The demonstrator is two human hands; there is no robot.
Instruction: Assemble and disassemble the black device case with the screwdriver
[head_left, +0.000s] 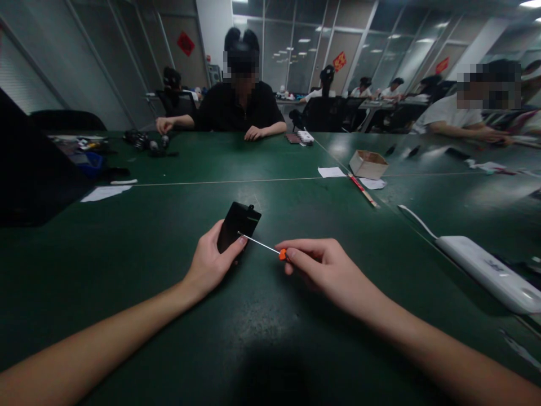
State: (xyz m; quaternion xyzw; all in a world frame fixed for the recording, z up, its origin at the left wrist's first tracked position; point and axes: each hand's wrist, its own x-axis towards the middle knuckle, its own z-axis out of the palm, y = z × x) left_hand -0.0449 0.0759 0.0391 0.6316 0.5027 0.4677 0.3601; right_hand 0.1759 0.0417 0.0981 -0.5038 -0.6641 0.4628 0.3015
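My left hand (213, 256) is closed around a flat black rectangular device (237, 221), its thumb lying across the face. A small tab sticks up from the device's top edge. Between the fingers of my right hand (319, 262) is a screwdriver (264, 245) with a thin metal shaft and an orange-and-black handle. The shaft points left, and its tip meets the face of the device just above my left thumb. What the tip touches there is too small to make out. Both hands are above the green table (169, 270).
A white power strip (486, 270) with a cable lies at the right. Farther back are an open cardboard box (368, 164), a red stick (362, 190) and paper sheets (331, 172). A dark panel (34, 169) stands at the left. Across the table sits a person in black (240, 107).
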